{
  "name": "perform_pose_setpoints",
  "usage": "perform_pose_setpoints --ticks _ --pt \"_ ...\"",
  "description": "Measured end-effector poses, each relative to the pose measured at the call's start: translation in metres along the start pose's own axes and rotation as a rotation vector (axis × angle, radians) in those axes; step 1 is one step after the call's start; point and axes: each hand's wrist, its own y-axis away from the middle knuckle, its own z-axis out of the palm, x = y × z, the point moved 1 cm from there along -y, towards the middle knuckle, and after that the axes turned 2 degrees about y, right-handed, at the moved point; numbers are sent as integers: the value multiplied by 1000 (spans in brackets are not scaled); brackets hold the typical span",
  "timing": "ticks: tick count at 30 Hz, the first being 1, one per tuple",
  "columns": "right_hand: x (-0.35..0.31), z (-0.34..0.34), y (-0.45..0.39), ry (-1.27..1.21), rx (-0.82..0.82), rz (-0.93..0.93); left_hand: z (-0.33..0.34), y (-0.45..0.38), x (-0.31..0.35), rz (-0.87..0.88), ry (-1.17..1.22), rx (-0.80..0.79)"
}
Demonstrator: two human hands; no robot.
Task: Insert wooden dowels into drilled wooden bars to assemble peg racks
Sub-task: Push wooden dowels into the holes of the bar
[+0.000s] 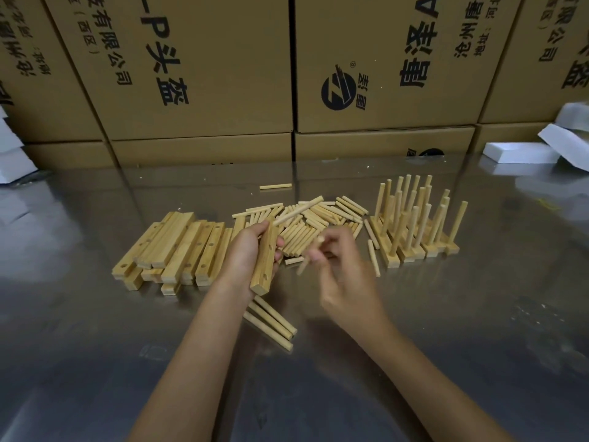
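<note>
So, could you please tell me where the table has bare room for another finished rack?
Bare steel lies right of the finished racks, below the foam pieces, and left of the bar stack. It is crowded between them, around the loose dowels.

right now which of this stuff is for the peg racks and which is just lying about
For the job: drilled bar in left hand, dowel in right hand, bar stack, loose dowels, finished racks.
Lying about: cardboard boxes, white foam pieces.

1. Drilled wooden bar (266, 260), held tilted, one dowel (298, 211) protruding from its far end.
2. Loose dowel pile (314, 223) behind it.
3. Undrilled-side bar stack (173, 250) at left.
4. Finished peg racks (417, 223) upright at right.
</note>
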Motion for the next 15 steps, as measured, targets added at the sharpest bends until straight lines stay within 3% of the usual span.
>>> perform_pose_setpoints --ticks 2,5,15 --pt "-9 -1 -1 -233 109 22 3 -1 -2 2 -30 20" --pt "-15 -2 -1 -416 101 55 10 0 -6 -14 -54 19" --pt "-16 -8 -4 -481 153 166 16 1 -11 17 -130 6"
